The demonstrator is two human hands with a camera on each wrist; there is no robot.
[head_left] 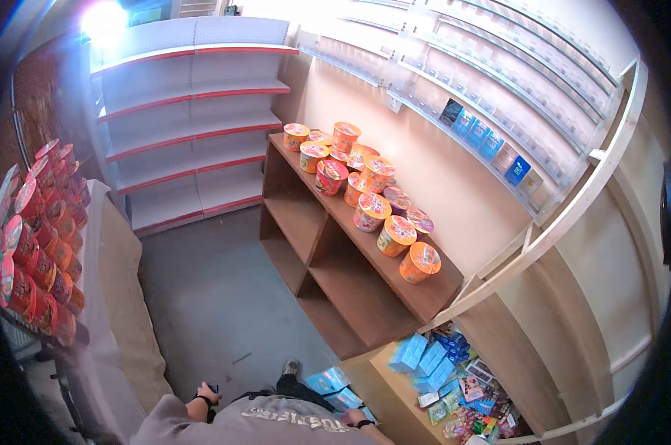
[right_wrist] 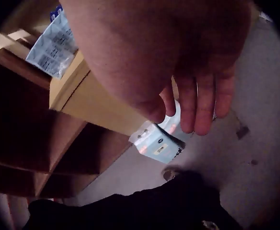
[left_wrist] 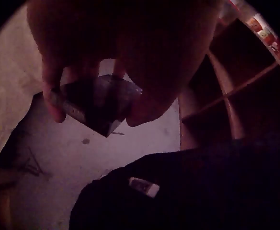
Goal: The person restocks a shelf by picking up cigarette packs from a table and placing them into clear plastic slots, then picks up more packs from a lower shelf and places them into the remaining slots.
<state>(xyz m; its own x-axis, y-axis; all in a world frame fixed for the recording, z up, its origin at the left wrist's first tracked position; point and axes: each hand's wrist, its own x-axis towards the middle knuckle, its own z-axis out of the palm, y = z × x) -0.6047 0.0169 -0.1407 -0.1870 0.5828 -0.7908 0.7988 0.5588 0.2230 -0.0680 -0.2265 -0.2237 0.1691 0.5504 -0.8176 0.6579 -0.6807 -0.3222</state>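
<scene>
Low at the left of the person's body is the left hand [head_left: 206,394]. Its thumb and fingers grip a small dark box-like object [left_wrist: 99,103] by its sides, above the grey floor; the dim light hides its markings. The right hand [right_wrist: 178,62] hangs at the other side, its fingers fairly straight and pointing down, with nothing seen in its grasp. Behind those fingertips in the right wrist view is a light-blue plastic-wrapped pack [right_wrist: 160,146]. From the head, several such blue packs [head_left: 328,380] show beside the right hand.
A brown shelf unit [head_left: 365,278] carries several instant noodle cups [head_left: 372,211] on top. More red cups [head_left: 35,256] stand at the left. White shelves [head_left: 194,141] stand at the back. A box [head_left: 395,386] at the lower right holds blue packs and snacks. Grey floor [head_left: 216,297] lies between.
</scene>
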